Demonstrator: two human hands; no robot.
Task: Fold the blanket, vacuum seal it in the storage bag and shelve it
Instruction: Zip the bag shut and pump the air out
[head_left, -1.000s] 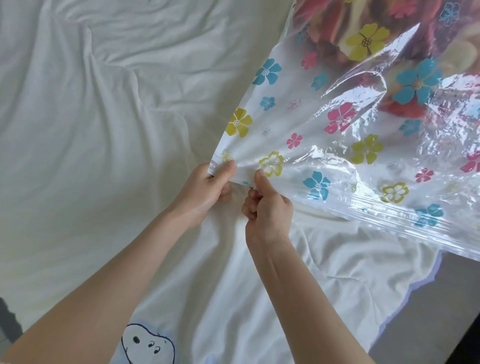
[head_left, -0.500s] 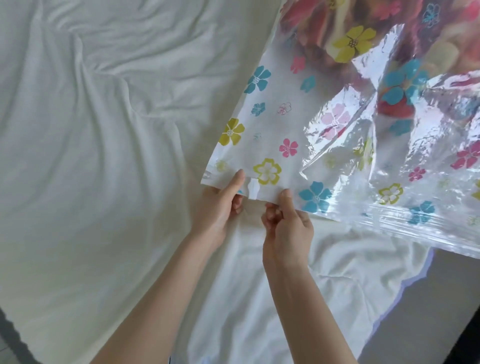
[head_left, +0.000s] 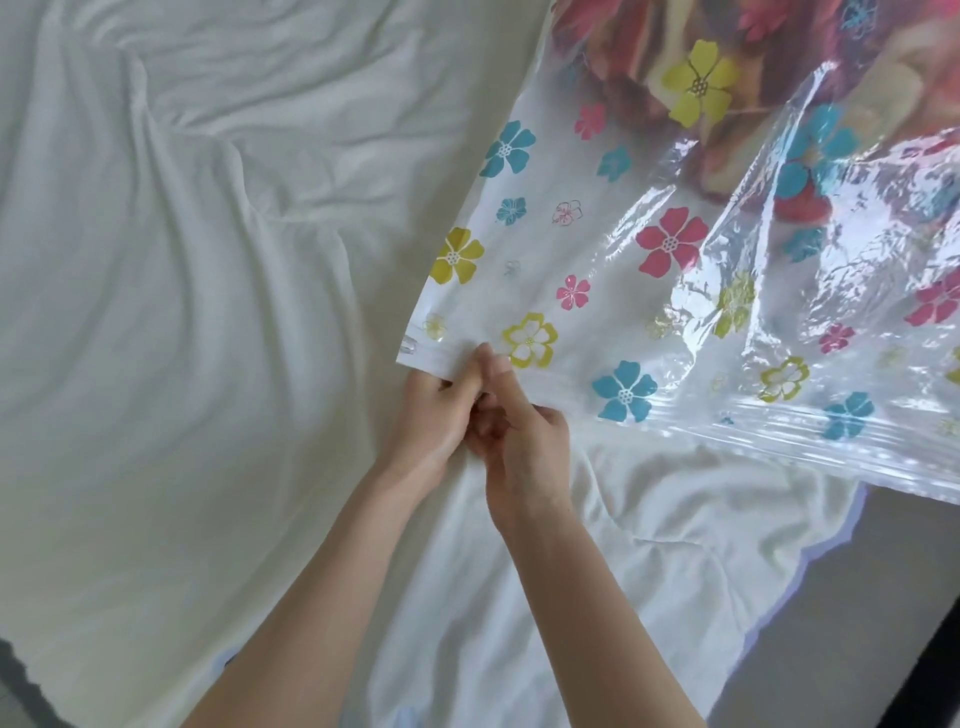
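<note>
Both hands meet at the near left corner of the storage bag (head_left: 623, 291): the left hand (head_left: 434, 415) and the right hand (head_left: 524, 441) each pinch its zip edge, thumbs on top, knuckles touching; the clear, flower-printed bag lifts off the bed sheet (head_left: 208, 312) at that corner, and the blanket (head_left: 675, 67), a red and cream bulk, shows through the film toward the bed's far right corner; the step in hand appears to be closing the zip, best done by pressing both tracks together at this corner, then running the pinch along the edge to the right with the film kept flat, since a crease in the track would likely leak air; white, rumpled sheet covers the bed; grey floor (head_left: 857, 623) shows past its near right edge.
</note>
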